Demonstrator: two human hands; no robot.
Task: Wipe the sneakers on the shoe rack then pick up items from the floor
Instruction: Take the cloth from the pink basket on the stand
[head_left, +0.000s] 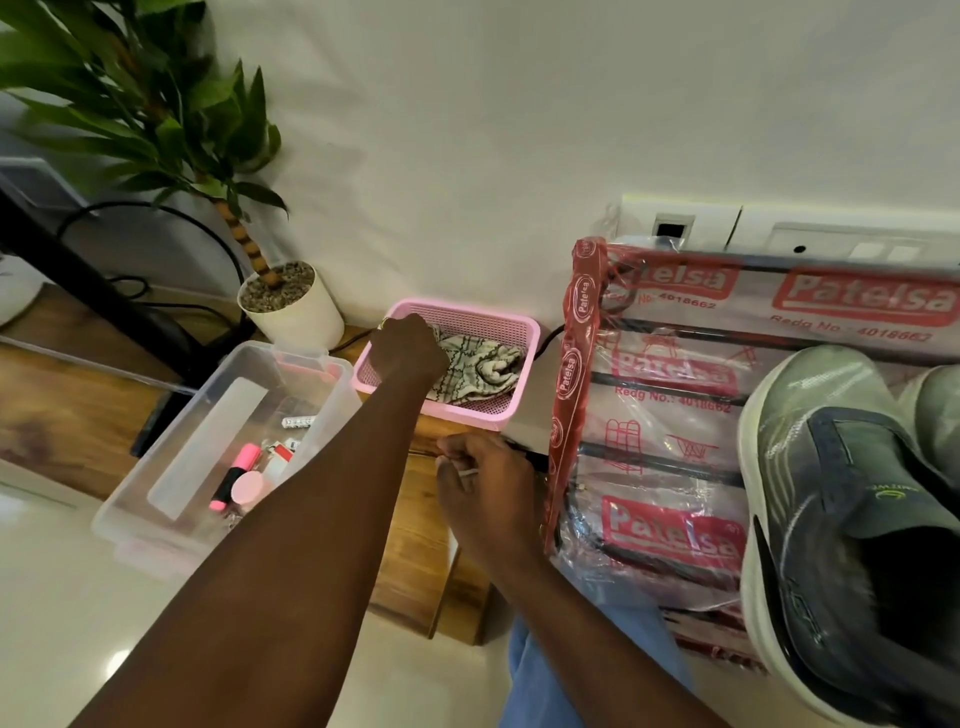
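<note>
A pink mesh basket (519, 332) stands by the wall with a patterned cloth (483, 369) in it. My left hand (408, 348) reaches into the basket, fingers curled down on the cloth's left edge. My right hand (483, 480) hovers lower, in front of the basket, pinching a thin black stick-like item (527, 453) and a small white piece (467, 472). A grey-green sneaker (852, 493) sits on the shoe rack (670, 415), which is wrapped in printed plastic. A second sneaker (935, 410) shows at the right edge.
A clear plastic box (208, 436) left of my arm holds a pink highlighter (236, 473) and other small items. A potted plant (291, 306) stands at the wall behind it. Wall sockets (779, 228) sit above the rack. Black cables and a dark stand are at far left.
</note>
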